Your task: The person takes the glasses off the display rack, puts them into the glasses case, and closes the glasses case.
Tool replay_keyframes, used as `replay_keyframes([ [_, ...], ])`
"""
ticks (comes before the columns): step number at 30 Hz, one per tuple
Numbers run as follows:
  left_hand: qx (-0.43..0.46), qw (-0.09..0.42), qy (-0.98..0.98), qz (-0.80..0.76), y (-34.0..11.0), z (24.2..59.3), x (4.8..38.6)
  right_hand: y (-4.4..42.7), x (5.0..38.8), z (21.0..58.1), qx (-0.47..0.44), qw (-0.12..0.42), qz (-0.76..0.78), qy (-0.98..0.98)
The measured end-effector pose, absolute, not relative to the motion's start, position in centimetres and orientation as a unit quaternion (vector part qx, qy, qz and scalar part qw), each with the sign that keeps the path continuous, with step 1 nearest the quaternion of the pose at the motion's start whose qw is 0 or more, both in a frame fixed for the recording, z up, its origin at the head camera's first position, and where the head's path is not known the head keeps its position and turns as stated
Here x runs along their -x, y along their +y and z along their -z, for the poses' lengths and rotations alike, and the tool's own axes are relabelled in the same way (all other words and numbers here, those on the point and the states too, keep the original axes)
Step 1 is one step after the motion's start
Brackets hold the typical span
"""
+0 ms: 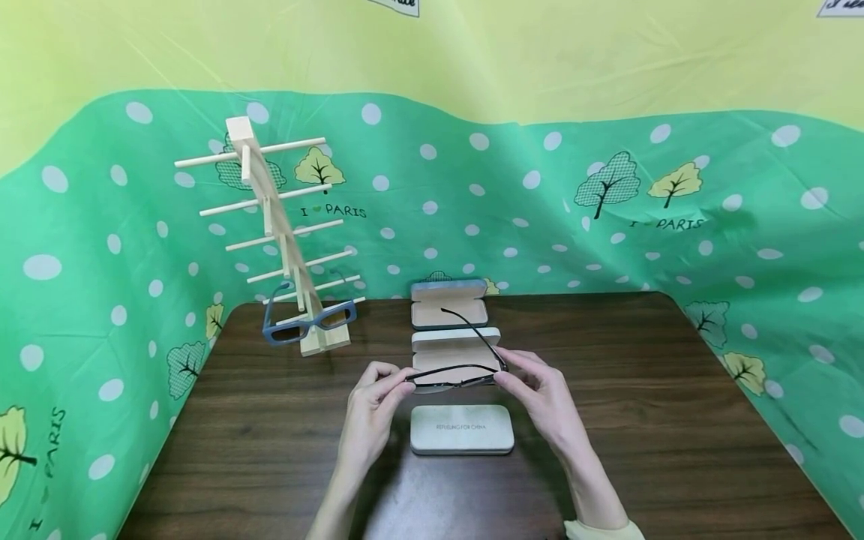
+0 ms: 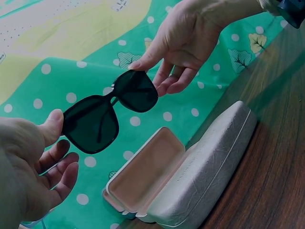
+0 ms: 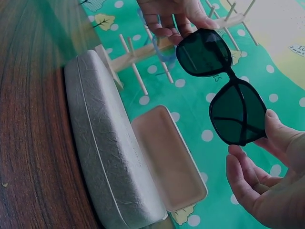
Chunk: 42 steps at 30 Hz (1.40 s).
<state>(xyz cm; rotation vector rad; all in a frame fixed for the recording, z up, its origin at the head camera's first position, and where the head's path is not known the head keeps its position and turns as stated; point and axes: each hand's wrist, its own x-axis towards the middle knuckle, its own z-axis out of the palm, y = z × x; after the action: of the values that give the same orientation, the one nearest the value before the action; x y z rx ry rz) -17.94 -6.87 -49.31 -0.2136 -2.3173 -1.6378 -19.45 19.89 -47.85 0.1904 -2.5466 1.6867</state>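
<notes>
Black sunglasses (image 1: 461, 381) with dark lenses (image 2: 93, 124) are held in the air between both hands, above a closed light case (image 1: 462, 429). My left hand (image 1: 367, 420) pinches one end of the frame between thumb and fingers. At the other end, my right hand (image 1: 550, 401) pinches the frame near the hinge. In the head view one temple arm stands out toward the back and the other lies folded across behind the lenses. Both lenses show in the right wrist view, the sunglasses (image 3: 238, 112) tilted there.
Behind the closed case stand an open white case (image 1: 456, 341) and an open blue-grey case (image 1: 448, 313). A wooden rack (image 1: 286, 240) with pegs stands at the back left, blue glasses (image 1: 310, 324) hanging low on it. Patterned green cloth (image 1: 466, 195) surrounds the dark table (image 1: 675, 427).
</notes>
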Motion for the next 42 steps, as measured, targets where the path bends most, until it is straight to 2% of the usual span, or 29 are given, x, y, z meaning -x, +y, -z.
replay_keyframes([
  [23, 0.076, 0.148, -0.797, 0.581, -7.16, 49.46, 18.19, 19.83, 19.65, 47.99, -0.105, 0.035, -0.528, -0.842],
  [42, 0.066, 0.137, -0.8, 0.581, -7.33, 49.36, 18.11, 19.74, 19.55, 48.12, -0.116, -0.002, -0.556, -0.823],
])
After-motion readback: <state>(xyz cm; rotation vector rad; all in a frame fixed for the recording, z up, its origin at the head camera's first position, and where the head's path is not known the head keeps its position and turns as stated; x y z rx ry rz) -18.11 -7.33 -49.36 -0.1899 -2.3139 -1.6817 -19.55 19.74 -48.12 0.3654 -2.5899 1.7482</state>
